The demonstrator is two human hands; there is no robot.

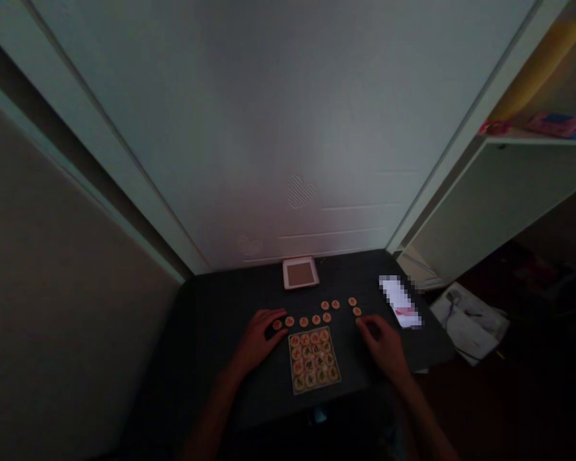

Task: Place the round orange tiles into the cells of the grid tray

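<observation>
My left hand [258, 338] rests on the dark table, its thumb and fingers curved around a round Chinese chess piece [277, 325] with red marking. On the right, my right hand [383, 344] pinches another Chinese chess piece [358, 320], mostly covered by the fingertips. Between the hands, several red-marked pieces run in an uneven line, among them a piece [303, 322] near the middle and a piece [352, 301] toward the back. Closer to me lies a square tray [295, 392] packed with rows of red- and dark-marked pieces.
A pale, shallow box or lid [301, 259] with a brown inside lies at the back of the table [211, 320], near the white panel. A bright phone-like object [399, 301], blurred out, is at the right. Papers [468, 320] lie beyond the right edge, below a shelf [537, 137].
</observation>
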